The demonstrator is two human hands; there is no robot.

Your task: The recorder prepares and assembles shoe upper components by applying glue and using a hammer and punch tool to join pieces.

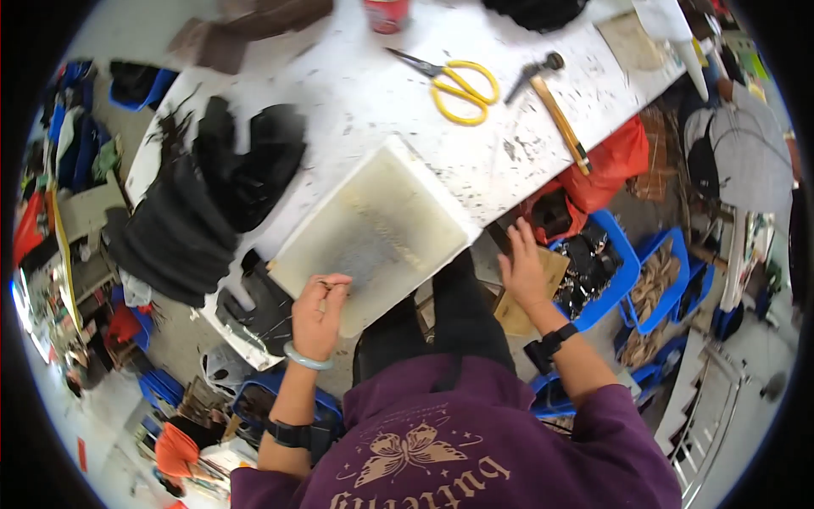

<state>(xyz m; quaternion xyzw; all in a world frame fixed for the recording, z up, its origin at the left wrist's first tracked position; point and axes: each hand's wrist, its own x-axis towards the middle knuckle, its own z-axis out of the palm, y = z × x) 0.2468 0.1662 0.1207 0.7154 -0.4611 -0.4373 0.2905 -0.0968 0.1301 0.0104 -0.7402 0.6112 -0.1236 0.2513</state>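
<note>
A thick whitish board (373, 229), smudged grey in its middle, lies askew at the near edge of the table. Over its near left side is my left hand (318, 314), its thumb and fingers drawn together. Whether something small is pinched there cannot be made out. My right hand (524, 267) is off to the right of the board, in the air, fingers stretched out and nothing in it. Past the board lie yellow-handled scissors (462, 89), a dark tool with a rounded end (532, 76) and a wooden stick (560, 123).
Stacked black pieces (182, 225) cover the left of the white table (339, 102). A red cup (387, 15) stands at the back. Right of my right hand are a red bag (606, 165), a blue crate of shiny black pieces (623, 263) and a crate of tan pieces (674, 250).
</note>
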